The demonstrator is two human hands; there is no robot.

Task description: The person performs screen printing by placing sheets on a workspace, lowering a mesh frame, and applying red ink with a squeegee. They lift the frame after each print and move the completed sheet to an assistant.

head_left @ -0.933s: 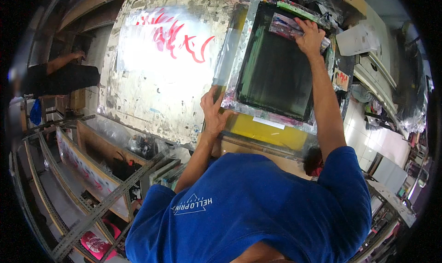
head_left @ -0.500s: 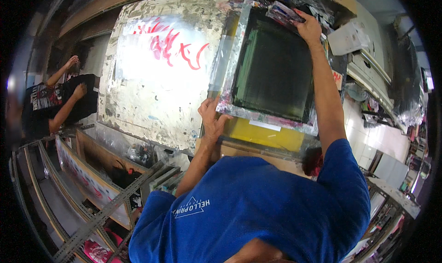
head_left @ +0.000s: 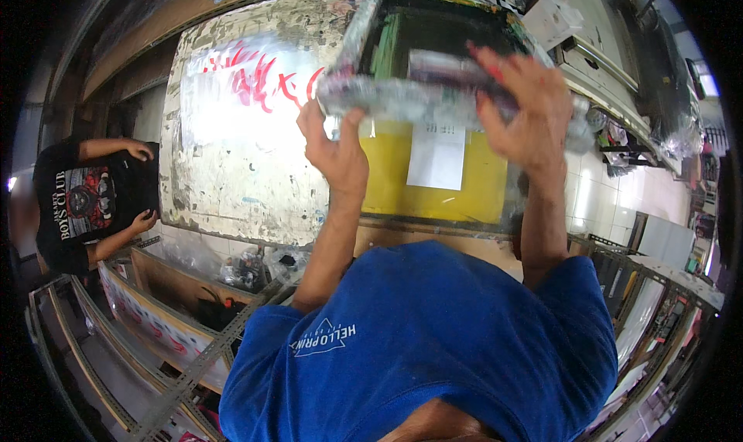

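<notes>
A screen-printing frame (head_left: pixel 387 91) with dark mesh is tilted, its near edge raised off the yellow board (head_left: pixel 481 183). My left hand (head_left: pixel 338 155) grips the frame's near left corner between thumb and fingers. My right hand (head_left: pixel 534 109), smeared by motion, is closed on a squeegee (head_left: pixel 445 66) over the near part of the mesh. Whether this hand also touches the frame's edge I cannot tell. Beneath the raised edge a white paper sheet (head_left: pixel 436 159) lies on the yellow board.
Left of the frame is a worn, paint-spotted tabletop (head_left: pixel 240 175) with red strokes. Another person (head_left: pixel 85 186) in a black shirt is beyond it, hands low. A metal-framed rack (head_left: pixel 193 364) stands at lower left, and a white machine (head_left: pixel 611 63) at right.
The frame's near edge has risen, uncovering more of the paper and yellow board. My right hand has brought the squeegee from the far end toward me. The other person's hands have lowered.
</notes>
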